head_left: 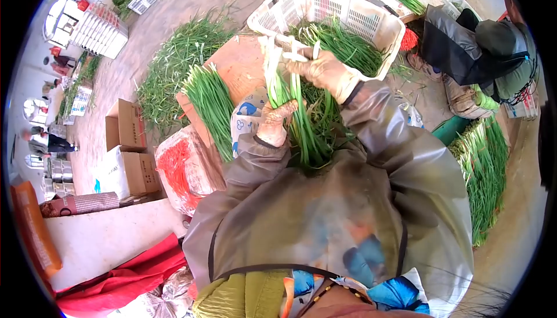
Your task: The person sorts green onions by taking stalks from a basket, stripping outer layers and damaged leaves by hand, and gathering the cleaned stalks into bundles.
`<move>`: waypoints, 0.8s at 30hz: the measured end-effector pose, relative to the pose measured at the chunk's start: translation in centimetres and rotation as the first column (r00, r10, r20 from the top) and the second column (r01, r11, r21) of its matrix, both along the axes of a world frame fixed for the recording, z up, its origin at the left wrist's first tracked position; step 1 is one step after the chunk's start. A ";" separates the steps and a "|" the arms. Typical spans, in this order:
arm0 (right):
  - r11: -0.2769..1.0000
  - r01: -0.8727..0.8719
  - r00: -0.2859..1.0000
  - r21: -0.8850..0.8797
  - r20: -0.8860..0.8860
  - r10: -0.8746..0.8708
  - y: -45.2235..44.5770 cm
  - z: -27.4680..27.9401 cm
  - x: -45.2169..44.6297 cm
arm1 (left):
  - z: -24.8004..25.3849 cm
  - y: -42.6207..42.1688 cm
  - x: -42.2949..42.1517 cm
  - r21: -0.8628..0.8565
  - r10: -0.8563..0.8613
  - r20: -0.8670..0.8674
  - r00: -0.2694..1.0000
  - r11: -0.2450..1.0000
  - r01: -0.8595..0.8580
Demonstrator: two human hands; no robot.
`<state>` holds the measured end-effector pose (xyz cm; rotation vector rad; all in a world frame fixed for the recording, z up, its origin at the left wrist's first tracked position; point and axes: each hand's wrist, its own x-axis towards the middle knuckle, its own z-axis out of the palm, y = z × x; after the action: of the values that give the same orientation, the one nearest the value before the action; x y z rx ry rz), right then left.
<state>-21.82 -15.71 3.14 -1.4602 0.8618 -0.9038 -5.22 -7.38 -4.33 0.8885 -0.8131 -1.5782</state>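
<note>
My gloved left hand [276, 122] is closed round a bunch of long green stalks with white ends [297, 118], like garlic chives or young garlic. The white ends point away from me and the leaves hang down over my lap. Higher up, my gloved right hand [325, 73] has its fingers closed on stalks near the white ends. Just left of my left hand, a neat pile of the same greens [210, 106] lies on a brown board [241, 63]. Beyond my right hand stands a white plastic crate [325, 2] holding more greens.
Loose greens [180, 63] are heaped on the floor at left. Red ties [177, 167] lie on a wrapped bundle beside me, near cardboard boxes [126, 124]. Another person [487, 51] sits at right, above a stack of bundled greens [478, 179]. Stacked white crates [100, 31] stand far left.
</note>
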 end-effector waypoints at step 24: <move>0.998 -0.014 0.930 -0.060 -0.368 -0.009 -1.3 -3.5 1.6 | 1.5 0.8 1.7 -0.022 -0.267 -0.381 0.885 0.960 0.280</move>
<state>-20.26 -17.00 -0.35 -1.7162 1.1139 -0.6657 -3.51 -6.62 -2.80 0.4734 -0.6509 -1.9416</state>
